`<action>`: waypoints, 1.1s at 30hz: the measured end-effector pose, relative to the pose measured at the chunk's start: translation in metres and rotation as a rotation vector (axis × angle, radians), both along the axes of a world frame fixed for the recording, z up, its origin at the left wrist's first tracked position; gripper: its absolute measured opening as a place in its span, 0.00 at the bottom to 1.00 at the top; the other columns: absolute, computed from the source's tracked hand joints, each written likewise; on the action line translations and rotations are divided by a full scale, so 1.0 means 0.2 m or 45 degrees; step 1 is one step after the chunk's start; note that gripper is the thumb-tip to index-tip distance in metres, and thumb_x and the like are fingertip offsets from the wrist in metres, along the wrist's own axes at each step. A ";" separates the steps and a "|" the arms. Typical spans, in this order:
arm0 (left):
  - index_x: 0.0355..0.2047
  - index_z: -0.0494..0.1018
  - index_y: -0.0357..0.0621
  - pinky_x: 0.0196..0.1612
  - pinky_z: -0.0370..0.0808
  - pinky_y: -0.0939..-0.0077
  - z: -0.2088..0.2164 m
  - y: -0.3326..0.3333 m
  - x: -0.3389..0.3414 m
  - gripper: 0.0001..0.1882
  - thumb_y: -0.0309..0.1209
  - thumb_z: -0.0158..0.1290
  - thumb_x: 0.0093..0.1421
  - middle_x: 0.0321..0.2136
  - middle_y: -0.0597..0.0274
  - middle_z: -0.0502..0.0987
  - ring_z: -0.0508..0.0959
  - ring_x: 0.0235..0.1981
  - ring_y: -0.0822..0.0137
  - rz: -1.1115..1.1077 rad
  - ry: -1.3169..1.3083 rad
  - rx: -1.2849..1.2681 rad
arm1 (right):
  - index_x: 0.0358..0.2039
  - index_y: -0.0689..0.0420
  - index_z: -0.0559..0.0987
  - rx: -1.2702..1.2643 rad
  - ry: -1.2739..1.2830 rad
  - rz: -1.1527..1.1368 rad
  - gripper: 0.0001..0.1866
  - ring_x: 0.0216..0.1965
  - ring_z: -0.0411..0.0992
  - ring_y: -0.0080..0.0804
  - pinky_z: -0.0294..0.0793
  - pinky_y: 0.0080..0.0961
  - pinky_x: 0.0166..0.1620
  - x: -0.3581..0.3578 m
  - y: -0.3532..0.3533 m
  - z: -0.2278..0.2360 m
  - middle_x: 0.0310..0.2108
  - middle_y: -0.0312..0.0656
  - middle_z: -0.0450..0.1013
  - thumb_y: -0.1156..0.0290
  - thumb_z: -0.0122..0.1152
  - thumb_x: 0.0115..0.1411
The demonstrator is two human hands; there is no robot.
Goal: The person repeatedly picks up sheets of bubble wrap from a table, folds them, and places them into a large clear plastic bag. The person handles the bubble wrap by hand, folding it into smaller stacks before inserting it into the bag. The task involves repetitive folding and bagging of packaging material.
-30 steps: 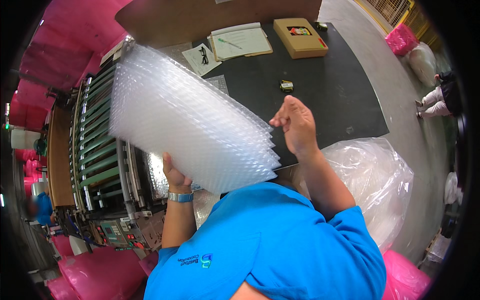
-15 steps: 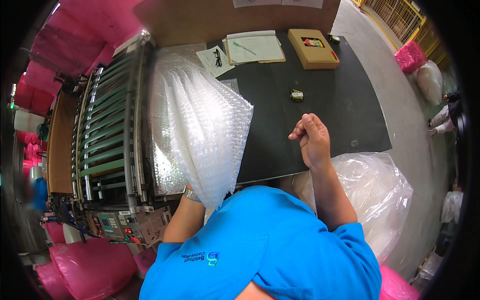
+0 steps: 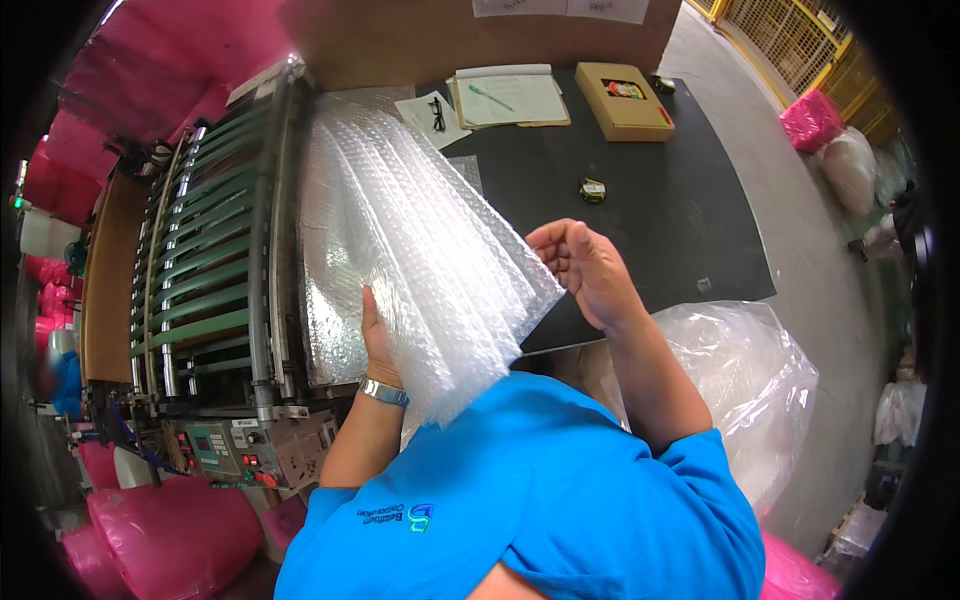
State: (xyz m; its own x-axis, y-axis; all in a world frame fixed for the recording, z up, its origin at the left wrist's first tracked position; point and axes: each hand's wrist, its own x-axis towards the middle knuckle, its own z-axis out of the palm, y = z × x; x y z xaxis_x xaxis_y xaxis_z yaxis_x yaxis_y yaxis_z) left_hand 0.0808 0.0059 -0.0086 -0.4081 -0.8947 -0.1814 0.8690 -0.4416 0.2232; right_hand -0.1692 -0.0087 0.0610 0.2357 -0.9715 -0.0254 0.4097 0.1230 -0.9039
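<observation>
A fanned stack of clear bubble wrap sheets (image 3: 430, 250) slants across the left part of the dark table, its near end close to my blue shirt. My left hand (image 3: 376, 335), below a metal wristwatch, grips the stack's left side; the thumb shows and the fingers are hidden behind the layers. At the right corner of the stack is my right hand (image 3: 592, 268). Its fingers are loosely bent and apart from the thumb, next to the sheet's edge; whether they touch it I cannot tell. More bubble wrap (image 3: 330, 270) lies flat beneath the stack.
Left stands a machine with green rollers (image 3: 205, 245) and a control panel (image 3: 215, 445). On the dark table (image 3: 660, 230) are a tape measure (image 3: 592, 190), clipboard (image 3: 512, 97), glasses (image 3: 437, 114) and cardboard box (image 3: 625, 102). A large clear plastic bag (image 3: 740, 380) bulges at right.
The bubble wrap stack has swung rightward and spread flatter, bringing my left thumb into view. My right hand has moved left to its corner, and its fingers have loosened.
</observation>
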 end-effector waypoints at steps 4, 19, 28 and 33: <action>0.57 0.52 0.43 0.53 0.63 0.53 -0.03 -0.01 0.11 0.39 0.57 0.43 0.54 0.54 0.47 0.60 0.63 0.53 0.51 0.021 -0.179 -0.096 | 0.30 0.60 0.72 -0.158 0.509 -0.104 0.14 0.21 0.61 0.13 0.60 0.13 0.25 0.06 0.05 0.05 0.21 0.31 0.66 0.60 0.49 0.59; 0.52 0.60 0.37 0.49 0.67 0.62 -0.19 0.02 0.25 0.40 0.54 0.54 0.46 0.48 0.52 0.67 0.69 0.47 0.56 -0.102 -0.604 -0.259 | 0.24 0.58 0.69 -0.083 0.354 -0.649 0.12 0.17 0.63 0.17 0.64 0.15 0.22 0.21 0.12 0.00 0.19 0.32 0.64 0.64 0.51 0.59; 0.50 0.61 0.35 0.48 0.68 0.64 -0.14 0.04 0.08 0.38 0.52 0.55 0.47 0.45 0.51 0.69 0.70 0.45 0.57 -0.102 -0.650 -0.358 | 0.61 0.55 0.44 -0.077 0.386 -0.125 0.56 0.54 0.56 0.41 0.54 0.30 0.55 0.01 0.27 0.01 0.55 0.53 0.54 0.36 0.58 0.42; 0.52 0.57 0.35 0.49 0.66 0.65 0.01 0.04 -0.16 0.35 0.46 0.53 0.52 0.47 0.49 0.66 0.67 0.48 0.60 -0.196 -0.786 -0.515 | 0.60 0.63 0.43 -0.020 0.912 -0.251 0.50 0.58 0.52 0.43 0.50 0.33 0.58 -0.10 0.40 0.01 0.56 0.54 0.53 0.58 0.63 0.46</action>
